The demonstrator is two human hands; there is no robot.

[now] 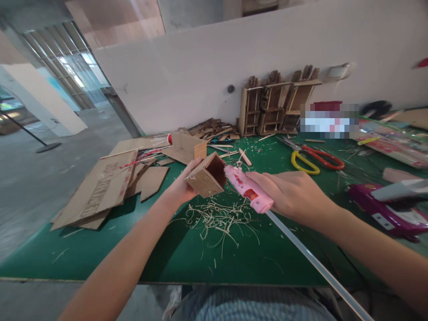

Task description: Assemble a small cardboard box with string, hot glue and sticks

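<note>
My left hand (pixel 180 185) grips a small open cardboard box (pixel 207 176) and holds it tilted above the green table (pixel 100 249). My right hand (pixel 294 194) is closed around a pink glue gun (pixel 247 189). Its nozzle points into the box's open side. A long clear glue stick (pixel 314 263) trails from the back of the gun toward me. Thin pale shavings (pixel 217 220) lie scattered on the table beneath both hands.
Flat cardboard sheets (pixel 100 187) and offcuts lie at the left. Three small cardboard chair models (pixel 274 107) lean on the white wall. Red-and-yellow scissors (pixel 314 158) lie right of centre. A purple tool (pixel 384 211) sits at the right edge.
</note>
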